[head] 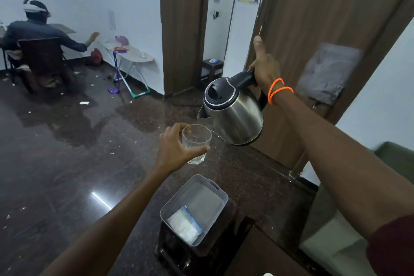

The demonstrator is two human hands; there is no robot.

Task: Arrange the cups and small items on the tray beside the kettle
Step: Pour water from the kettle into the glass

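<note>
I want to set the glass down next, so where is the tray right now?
The tray sits low in the head view, on the dark counter, below the glass and kettle.

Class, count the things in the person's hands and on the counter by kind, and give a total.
Kettle, gripped by the right hand: 1
Glass, held by the left hand: 1
Grey tray: 1
White packet in the tray: 1
Total: 4

Round stainless-steel kettle [235, 116] silver, lid black; clear glass tumbler [196, 142] colourless; rectangular plastic basket [220, 195] grey; speckled stone counter [257, 186] dark brown; wrist bands [279, 91] orange.
</note>
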